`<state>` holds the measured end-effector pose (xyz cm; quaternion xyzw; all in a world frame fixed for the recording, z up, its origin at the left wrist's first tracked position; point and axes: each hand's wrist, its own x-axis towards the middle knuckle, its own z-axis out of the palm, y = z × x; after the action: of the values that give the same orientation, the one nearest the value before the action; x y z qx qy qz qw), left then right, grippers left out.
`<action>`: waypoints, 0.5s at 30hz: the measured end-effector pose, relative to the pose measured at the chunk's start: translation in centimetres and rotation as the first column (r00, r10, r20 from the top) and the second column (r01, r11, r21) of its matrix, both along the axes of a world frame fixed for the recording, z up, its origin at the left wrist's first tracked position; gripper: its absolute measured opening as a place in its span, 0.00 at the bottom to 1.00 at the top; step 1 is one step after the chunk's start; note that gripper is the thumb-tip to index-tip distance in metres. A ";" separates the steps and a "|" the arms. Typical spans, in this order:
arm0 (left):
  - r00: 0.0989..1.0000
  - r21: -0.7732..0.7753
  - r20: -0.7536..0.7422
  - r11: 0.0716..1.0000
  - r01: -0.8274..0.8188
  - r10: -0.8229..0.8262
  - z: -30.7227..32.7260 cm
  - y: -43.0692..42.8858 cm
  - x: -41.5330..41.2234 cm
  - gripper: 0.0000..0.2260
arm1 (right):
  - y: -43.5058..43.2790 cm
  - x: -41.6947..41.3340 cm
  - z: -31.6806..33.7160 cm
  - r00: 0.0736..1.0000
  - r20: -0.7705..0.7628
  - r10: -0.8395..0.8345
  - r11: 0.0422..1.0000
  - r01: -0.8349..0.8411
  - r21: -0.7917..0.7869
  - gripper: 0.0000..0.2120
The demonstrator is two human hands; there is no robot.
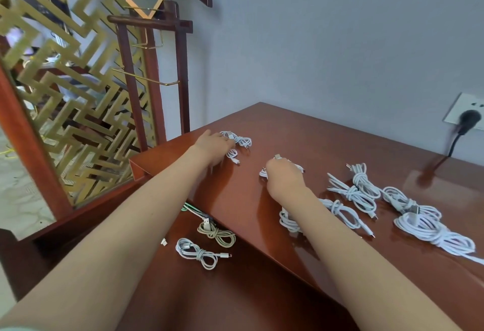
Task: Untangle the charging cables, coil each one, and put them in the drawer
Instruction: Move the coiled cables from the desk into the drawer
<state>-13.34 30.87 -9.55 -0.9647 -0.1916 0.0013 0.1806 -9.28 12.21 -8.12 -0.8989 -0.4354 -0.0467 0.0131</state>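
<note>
On the red-brown cabinet top (314, 142) my left hand (213, 148) rests on a small white coiled cable (238, 142) at the far left, fingers curled over it. My right hand (284, 178) is closed on another white cable bundle (280, 159) whose plug sticks up past my fingers. Several white coiled cables (361, 189) lie to the right, and one (288, 222) sits under my right forearm. Below the top, the open drawer (235, 291) holds a beige coiled cable (216, 232), a white coiled cable (196, 252) and a green-striped cable (192, 210) at its back.
A wall socket (466, 113) with a black plug and cord (455, 139) sits at the right against the grey wall. A wooden valet stand (154, 68) and a gold lattice screen (65, 94) stand to the left of the cabinet.
</note>
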 end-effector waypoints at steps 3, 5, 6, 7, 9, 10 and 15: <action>1.000 0.058 -0.007 0.998 0.023 -0.022 0.3 0.1 -0.1 0.15 | 0.0 0.3 0.2 0.999 -0.037 0.013 1.000 -0.013 0.001 0.13; 0.999 0.076 -0.004 0.997 0.034 -0.034 0.4 0.4 -0.3 0.15 | -0.1 0.3 0.3 0.998 -0.054 0.027 1.000 -0.027 0.009 0.11; 0.999 0.090 0.001 0.995 0.046 -0.046 0.4 0.5 -0.4 0.15 | 0.0 0.3 0.3 0.998 -0.057 0.035 0.999 -0.034 0.019 0.11; 0.998 0.113 0.003 0.992 0.062 -0.063 0.5 0.7 -0.6 0.15 | 0.1 0.2 0.3 0.997 -0.059 0.041 0.999 -0.039 0.032 0.10; 0.996 0.145 -0.017 0.986 0.088 -0.086 0.4 1.1 -1.0 0.13 | 0.3 0.0 0.3 0.997 -0.059 0.055 0.996 -0.051 0.072 0.09; 0.996 0.136 -0.026 0.986 0.092 -0.089 0.4 1.4 -1.3 0.12 | 0.5 -0.3 0.4 0.996 -0.054 0.068 0.994 -0.063 0.094 0.10; 0.999 -0.123 -0.001 0.991 0.045 -0.045 1.2 2.4 -3.7 0.12 | 1.2 -2.3 1.3 0.985 -0.020 0.169 0.972 -0.164 0.169 0.18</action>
<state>-17.04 33.30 -8.34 -0.9781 -0.1689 0.0109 0.1213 -11.58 13.42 -6.78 -0.8557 -0.5035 -0.0665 0.0994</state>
